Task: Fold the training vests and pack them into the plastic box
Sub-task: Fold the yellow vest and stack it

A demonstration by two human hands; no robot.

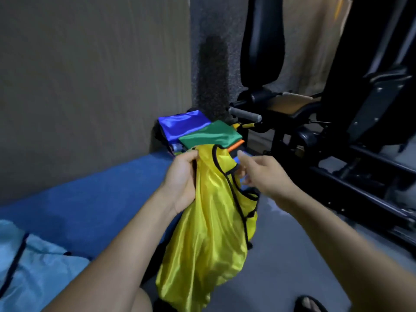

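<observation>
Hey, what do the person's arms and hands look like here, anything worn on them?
Both forearms are bare, with no sleeves in view. The left hand and right hand wear no gloves, and no rings, watch or wristband show on them. The fingers are slightly motion-blurred, so fine marks cannot be told.

Dim, bluish indoor light, soft motion blur throughout, wide-angle bending at the edges.

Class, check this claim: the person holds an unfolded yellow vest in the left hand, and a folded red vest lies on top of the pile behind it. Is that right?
Not quite. The head view shows the left hand gripping the unfolded yellow vest, but the folded vest on top of the pile is green, not red.
</observation>
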